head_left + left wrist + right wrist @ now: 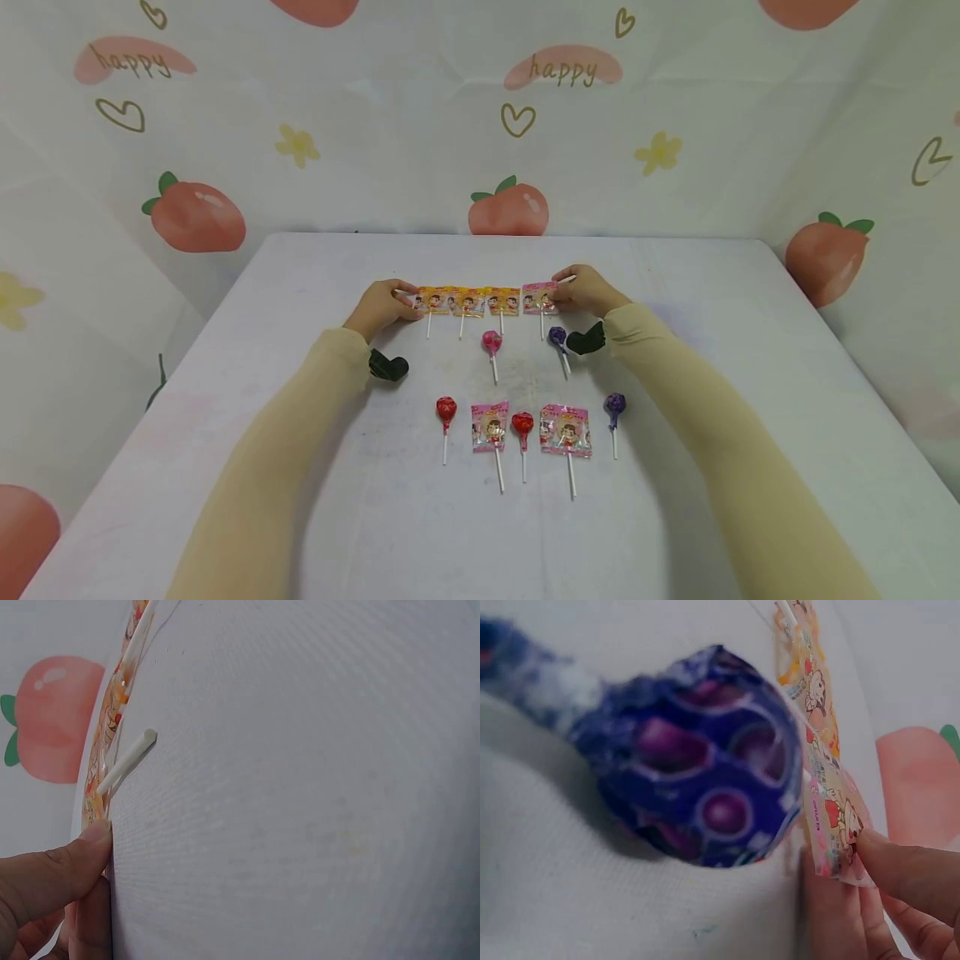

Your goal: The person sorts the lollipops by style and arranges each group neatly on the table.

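A row of flat-wrapped lollipops lies across the far part of the table. My left hand [382,308] pinches the edge of the leftmost orange-wrapped lollipop [433,298], its thumb [88,844] on the wrapper in the left wrist view. Two more orange-wrapped lollipops, a middle one [468,301] and a right one [502,300], continue the row. At its right end, my right hand [588,292] holds a pink-wrapped lollipop [537,297] by its right edge between thumb and fingers. Close below that hand is a purple round lollipop [557,336], which looms large in the right wrist view.
A pink round lollipop [492,341] lies below the row. Nearer are a red lollipop [446,408], a pink packet lollipop [490,427], another red lollipop [522,422], a larger pink packet lollipop [566,429] and a purple lollipop [615,404]. A printed cloth [405,125] hangs behind the table.
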The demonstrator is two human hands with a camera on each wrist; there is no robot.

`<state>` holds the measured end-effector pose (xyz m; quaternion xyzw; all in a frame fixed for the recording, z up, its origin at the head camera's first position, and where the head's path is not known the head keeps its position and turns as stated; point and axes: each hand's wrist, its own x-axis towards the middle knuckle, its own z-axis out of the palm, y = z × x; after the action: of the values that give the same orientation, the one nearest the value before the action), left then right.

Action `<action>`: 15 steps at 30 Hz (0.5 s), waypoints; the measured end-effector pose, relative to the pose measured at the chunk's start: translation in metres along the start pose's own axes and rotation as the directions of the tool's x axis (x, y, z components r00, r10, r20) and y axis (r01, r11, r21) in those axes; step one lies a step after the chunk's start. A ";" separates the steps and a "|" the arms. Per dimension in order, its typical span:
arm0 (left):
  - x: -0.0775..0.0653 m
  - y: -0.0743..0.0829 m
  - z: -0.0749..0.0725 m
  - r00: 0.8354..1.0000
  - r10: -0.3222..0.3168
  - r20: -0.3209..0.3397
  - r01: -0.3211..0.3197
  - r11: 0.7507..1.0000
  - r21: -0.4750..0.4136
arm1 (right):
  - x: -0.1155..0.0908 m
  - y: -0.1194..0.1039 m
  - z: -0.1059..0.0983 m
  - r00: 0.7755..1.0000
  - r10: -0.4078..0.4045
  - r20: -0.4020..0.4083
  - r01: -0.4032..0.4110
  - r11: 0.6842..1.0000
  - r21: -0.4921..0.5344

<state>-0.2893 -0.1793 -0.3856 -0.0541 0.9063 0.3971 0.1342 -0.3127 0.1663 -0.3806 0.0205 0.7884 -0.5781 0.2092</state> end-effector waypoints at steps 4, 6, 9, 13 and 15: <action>0.001 0.000 0.000 1.000 0.003 -0.005 -0.003 1.000 0.000 | -0.001 -0.004 0.002 0.999 0.031 -0.026 -0.033 0.997 -0.069; 0.000 0.000 0.000 1.000 0.002 -0.007 -0.002 1.000 -0.003 | -0.001 -0.005 0.002 0.998 0.042 -0.041 -0.046 0.993 -0.107; 0.000 0.001 0.000 1.000 -0.002 -0.009 0.002 1.000 -0.006 | -0.001 -0.006 0.003 0.997 0.051 -0.058 -0.059 0.987 -0.151; 0.000 0.001 0.000 1.000 -0.006 -0.009 0.006 1.000 -0.006 | -0.001 -0.007 0.004 0.996 0.060 -0.073 -0.073 0.978 -0.193; 0.000 0.001 0.000 1.000 -0.009 -0.007 0.009 1.000 -0.005 | -0.001 -0.008 0.005 0.995 0.067 -0.079 -0.083 0.974 -0.212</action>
<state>-0.2889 -0.1786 -0.3854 -0.0597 0.9056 0.3985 0.1327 -0.3120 0.1597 -0.3745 0.0482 0.8519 -0.4802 0.2034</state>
